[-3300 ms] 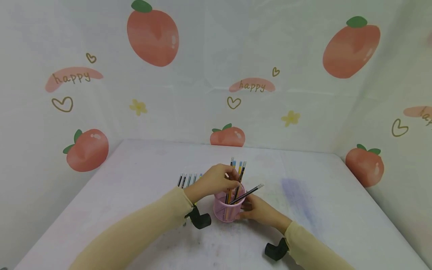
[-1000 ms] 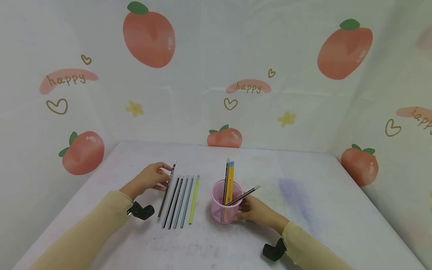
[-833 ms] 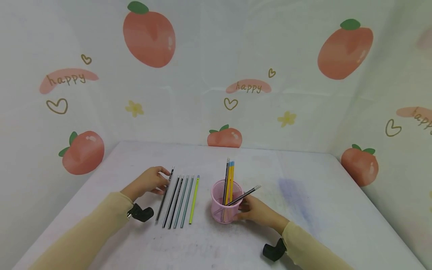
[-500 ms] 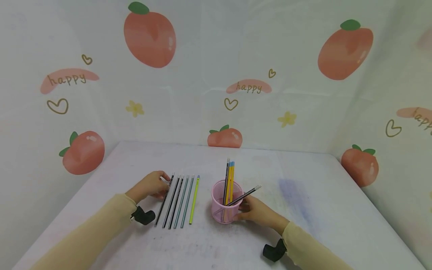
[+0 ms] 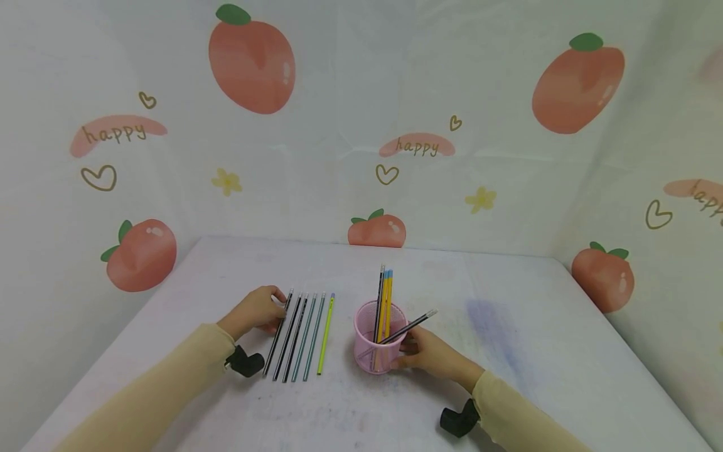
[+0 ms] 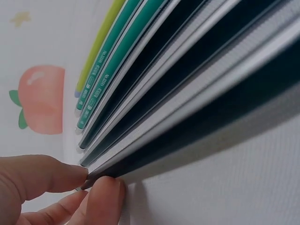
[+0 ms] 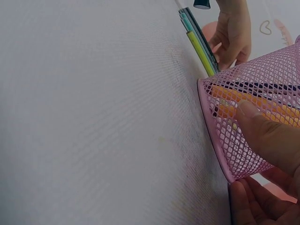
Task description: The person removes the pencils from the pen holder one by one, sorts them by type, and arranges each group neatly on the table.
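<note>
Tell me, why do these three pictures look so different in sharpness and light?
Head view: soft, even light, all fairly sharp, edges bowed by a wide lens. Left wrist view: the pencils sit so close that they blur into streaks, though the fingertips stay clearer. Right wrist view: tilted sideways, dim; the pink mesh cup is sharp.

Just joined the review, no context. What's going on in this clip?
A person sits at a white table. The left hand pinches the far end of a black pencil, the leftmost of five pencils lying side by side; the rightmost is a yellow-green pencil. The right hand holds a pink mesh pencil cup standing upright, with several pencils in it, one grey pencil leaning out to the right.
</note>
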Demonstrator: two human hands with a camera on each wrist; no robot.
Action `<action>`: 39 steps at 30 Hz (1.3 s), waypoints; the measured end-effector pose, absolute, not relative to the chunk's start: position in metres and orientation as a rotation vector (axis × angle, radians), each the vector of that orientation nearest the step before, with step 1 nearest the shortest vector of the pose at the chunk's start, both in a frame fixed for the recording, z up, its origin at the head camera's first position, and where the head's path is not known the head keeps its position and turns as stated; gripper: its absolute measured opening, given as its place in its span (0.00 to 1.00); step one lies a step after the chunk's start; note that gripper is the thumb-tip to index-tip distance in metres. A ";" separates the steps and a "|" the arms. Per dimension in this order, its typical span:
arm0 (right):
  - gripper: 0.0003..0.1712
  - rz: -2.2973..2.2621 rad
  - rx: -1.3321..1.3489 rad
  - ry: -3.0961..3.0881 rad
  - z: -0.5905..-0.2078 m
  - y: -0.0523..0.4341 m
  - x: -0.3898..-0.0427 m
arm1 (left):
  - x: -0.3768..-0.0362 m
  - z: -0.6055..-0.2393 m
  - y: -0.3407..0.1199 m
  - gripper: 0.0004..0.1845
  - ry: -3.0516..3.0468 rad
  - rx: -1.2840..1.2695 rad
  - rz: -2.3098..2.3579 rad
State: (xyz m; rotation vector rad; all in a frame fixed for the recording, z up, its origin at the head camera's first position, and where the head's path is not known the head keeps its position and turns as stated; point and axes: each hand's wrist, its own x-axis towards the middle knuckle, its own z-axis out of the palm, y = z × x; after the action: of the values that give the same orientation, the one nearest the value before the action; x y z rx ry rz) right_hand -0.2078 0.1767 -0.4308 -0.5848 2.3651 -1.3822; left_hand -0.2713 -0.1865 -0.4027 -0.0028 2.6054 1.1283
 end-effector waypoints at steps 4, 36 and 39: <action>0.40 -1.378 -0.582 2.376 -0.432 0.177 -0.209 | -0.272 -0.405 -0.186 0.18 2.617 -0.031 1.115; 0.40 -1.361 -0.589 2.387 -0.430 0.176 -0.208 | -0.271 -0.411 -0.186 0.20 2.534 -0.087 1.244; 0.41 -1.364 -0.590 2.384 -0.430 0.176 -0.208 | -0.271 -0.412 -0.188 0.20 2.518 -0.084 1.269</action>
State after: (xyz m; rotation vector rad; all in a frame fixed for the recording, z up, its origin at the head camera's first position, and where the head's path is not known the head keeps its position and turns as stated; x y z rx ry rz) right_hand -0.2083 0.1763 -0.4301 -0.5897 2.3841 -1.3641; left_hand -0.2709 -0.1880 -0.4118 -0.0841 2.5184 1.2685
